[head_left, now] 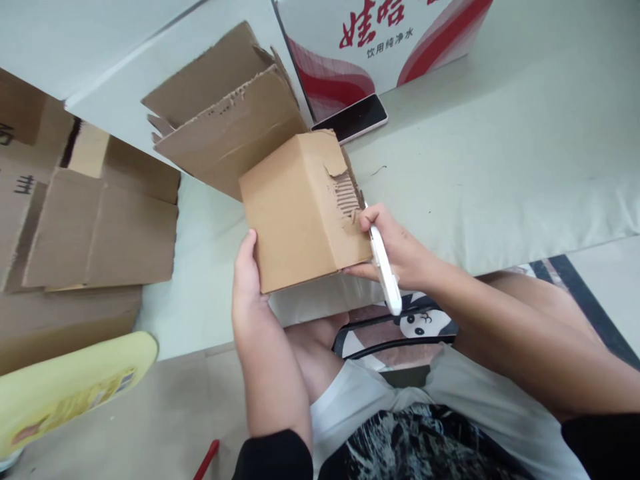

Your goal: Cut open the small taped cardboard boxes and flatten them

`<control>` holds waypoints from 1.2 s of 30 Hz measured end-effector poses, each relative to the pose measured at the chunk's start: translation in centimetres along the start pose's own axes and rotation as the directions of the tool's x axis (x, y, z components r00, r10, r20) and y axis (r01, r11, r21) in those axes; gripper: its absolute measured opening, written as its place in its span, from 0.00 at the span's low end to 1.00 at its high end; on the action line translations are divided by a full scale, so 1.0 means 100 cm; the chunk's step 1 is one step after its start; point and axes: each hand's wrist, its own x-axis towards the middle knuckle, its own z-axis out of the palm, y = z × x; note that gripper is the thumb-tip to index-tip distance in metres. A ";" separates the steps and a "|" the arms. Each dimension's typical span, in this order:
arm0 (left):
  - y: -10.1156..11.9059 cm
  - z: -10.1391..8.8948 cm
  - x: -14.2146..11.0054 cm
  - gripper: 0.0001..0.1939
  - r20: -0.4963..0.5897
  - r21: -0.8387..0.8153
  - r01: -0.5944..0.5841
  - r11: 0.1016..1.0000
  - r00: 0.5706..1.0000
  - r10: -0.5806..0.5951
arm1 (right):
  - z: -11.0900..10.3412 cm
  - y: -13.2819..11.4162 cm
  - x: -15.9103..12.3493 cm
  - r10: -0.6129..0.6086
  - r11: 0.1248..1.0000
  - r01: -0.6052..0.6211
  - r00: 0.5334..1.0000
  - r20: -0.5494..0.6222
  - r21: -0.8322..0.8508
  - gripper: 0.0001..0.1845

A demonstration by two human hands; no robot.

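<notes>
A folded piece of brown cardboard (pixel 290 213) is held up over the table's front edge. Its right face is torn near the top, baring the corrugated ribs. My left hand (pixel 247 273) grips its lower left side, thumb on the front face and the other fingers hidden behind. In my right hand (pixel 393 247) is a white-handled utility knife (pixel 384 270), its dark tip pointing up beside the cardboard's right edge. Fingers of that hand also touch the lower right corner of the cardboard. Behind it stands a ragged-edged cardboard box (pixel 235 127).
A phone (pixel 357 119) lies against a white and red carton (pixel 385 47) at the back of the cloth-covered table (pixel 525 147). Brown boxes (pixel 100 227) are stacked at the left, above a yellow object (pixel 75 387). A panda-print item (pixel 420 323) lies below the table edge.
</notes>
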 end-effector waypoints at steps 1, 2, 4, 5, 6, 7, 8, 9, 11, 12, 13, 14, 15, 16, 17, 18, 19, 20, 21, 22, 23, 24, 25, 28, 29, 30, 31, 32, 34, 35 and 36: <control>0.001 0.002 -0.001 0.25 0.034 -0.015 0.009 1.000 0.999 -0.008 | 0.000 0.002 0.000 0.012 1.000 -0.012 1.000 -0.011 -0.003 0.32; 0.002 0.003 -0.003 0.26 0.076 -0.028 0.017 0.999 0.997 -0.015 | 0.000 0.004 0.000 0.019 1.000 -0.019 1.000 -0.019 -0.009 0.33; 0.004 0.004 -0.007 0.30 0.162 -0.052 0.031 0.998 0.987 -0.022 | 0.000 0.009 -0.001 0.028 1.000 -0.029 0.999 -0.034 -0.010 0.36; 0.004 0.003 -0.009 0.33 0.190 -0.067 0.036 0.997 0.982 -0.022 | 0.001 0.012 -0.001 0.031 1.000 -0.031 0.998 -0.048 0.002 0.37; 0.005 0.003 -0.011 0.34 0.203 -0.083 0.042 0.996 0.979 -0.024 | 0.001 0.014 -0.002 0.035 0.999 -0.034 0.997 -0.072 0.019 0.38; 0.005 0.002 -0.013 0.36 0.205 -0.098 0.048 0.994 0.978 -0.027 | 0.002 0.016 -0.002 0.036 0.999 -0.032 0.994 -0.106 0.035 0.39; 0.004 0.001 -0.014 0.36 0.205 -0.114 0.045 0.992 0.978 -0.021 | 0.003 0.018 -0.003 0.038 0.999 -0.032 0.988 -0.151 0.042 0.40; 0.004 0.001 -0.016 0.35 0.207 -0.133 0.023 0.991 0.978 0.005 | 0.004 0.019 -0.003 0.042 0.999 -0.035 0.978 -0.205 0.035 0.40; 0.003 0.003 -0.019 0.33 0.213 -0.176 -0.105 0.979 0.967 0.142 | 0.005 0.021 -0.003 0.036 0.999 -0.043 0.947 -0.321 -0.013 0.41; 0.004 0.005 -0.022 0.32 0.205 -0.197 -0.209 0.958 0.947 0.249 | 0.004 0.022 -0.004 0.022 0.998 -0.039 0.931 -0.365 -0.041 0.42; 0.005 0.007 -0.025 0.31 0.192 -0.212 -0.319 0.924 0.913 0.359 | 0.003 0.022 -0.004 0.000 0.998 -0.028 0.918 -0.396 -0.063 0.43; 0.006 0.008 -0.028 0.32 0.179 -0.217 -0.419 0.882 0.871 0.458 | 0.002 0.022 -0.004 -0.024 0.997 -0.009 0.912 -0.410 -0.079 0.43; 0.008 0.010 -0.032 0.32 0.172 -0.212 -0.496 0.842 0.829 0.532 | 0.000 0.021 -0.005 -0.047 0.996 0.012 0.912 -0.407 -0.087 0.44; 0.010 0.011 -0.036 0.33 0.176 -0.203 -0.546 0.813 0.796 0.579 | -0.001 0.020 -0.006 -0.062 0.995 0.027 0.917 -0.394 -0.093 0.43; 0.012 0.012 -0.039 0.33 0.186 -0.196 -0.571 0.797 0.777 0.602 | -0.003 0.018 -0.007 -0.065 0.995 0.030 0.925 -0.375 -0.099 0.42; 0.013 0.012 -0.042 0.34 0.201 -0.193 -0.573 0.796 0.771 0.604 | -0.005 0.015 -0.008 -0.059 0.994 0.022 0.933 -0.356 -0.108 0.40; 0.014 0.012 -0.043 0.33 0.214 -0.195 -0.553 0.810 0.782 0.585 | -0.008 0.012 -0.009 -0.046 0.993 0.006 0.941 -0.334 -0.121 0.37; 0.014 0.012 -0.044 0.33 0.227 -0.199 -0.512 0.836 0.805 0.548 | -0.010 0.008 -0.009 -0.032 0.991 -0.010 0.951 -0.307 -0.135 0.35; 0.013 0.011 -0.044 0.33 0.241 -0.203 -0.457 0.866 0.834 0.496 | -0.013 0.003 -0.010 -0.021 0.989 -0.021 0.961 -0.277 -0.146 0.34; 0.013 0.010 -0.044 0.33 0.255 -0.204 -0.398 0.895 0.861 0.441 | -0.017 -0.001 -0.011 -0.012 0.988 -0.027 0.969 -0.246 -0.153 0.32; 0.013 0.008 -0.043 0.33 0.270 -0.197 -0.344 0.918 0.881 0.388 | -0.020 -0.005 -0.012 -0.007 0.988 -0.028 0.975 -0.220 -0.154 0.31; 0.013 0.006 -0.041 0.34 0.283 -0.184 -0.308 0.934 0.893 0.350 | -0.024 -0.008 -0.012 -0.005 0.988 -0.028 0.978 -0.210 -0.150 0.30; 0.013 0.002 -0.040 0.35 0.297 -0.167 -0.294 0.941 0.895 0.332 | -0.027 -0.010 -0.013 0.001 0.989 -0.034 0.975 -0.221 -0.142 0.29; 0.020 -0.012 -0.042 0.39 0.342 -0.089 -0.376 0.922 0.858 0.383 | -0.038 -0.012 -0.013 0.041 0.993 -0.079 0.926 -0.375 -0.087 0.25; 0.024 -0.015 -0.045 0.41 0.358 -0.040 -0.430 0.902 0.836 0.415 | -0.042 -0.012 -0.013 0.052 0.995 -0.084 0.894 -0.445 -0.051 0.23; 0.028 -0.018 -0.052 0.43 0.377 0.034 -0.495 0.868 0.811 0.448 | -0.045 -0.013 -0.013 0.063 0.997 -0.076 0.859 -0.509 -0.005 0.21; 0.033 -0.018 -0.060 0.45 0.394 0.136 -0.562 0.816 0.786 0.477 | -0.048 -0.014 -0.012 0.067 0.998 -0.050 0.825 -0.562 0.046 0.19; 0.038 -0.017 -0.072 0.47 0.409 0.260 -0.627 0.735 0.760 0.504 | -0.051 -0.017 -0.012 0.064 0.995 -0.007 0.794 -0.604 0.096 0.19; 0.047 -0.006 -0.101 0.46 0.410 0.551 -0.678 0.486 0.728 0.550 | -0.057 -0.026 -0.012 0.054 0.978 0.093 0.746 -0.663 0.184 0.19; 0.050 0.002 -0.117 0.44 0.397 0.681 -0.633 0.368 0.741 0.542 | -0.059 -0.031 -0.012 0.049 0.965 0.143 0.724 -0.688 0.219 0.19; 0.053 0.012 -0.132 0.42 0.390 0.771 -0.574 0.276 0.769 0.507 | -0.062 -0.037 -0.013 0.045 0.950 0.188 0.704 -0.709 0.247 0.19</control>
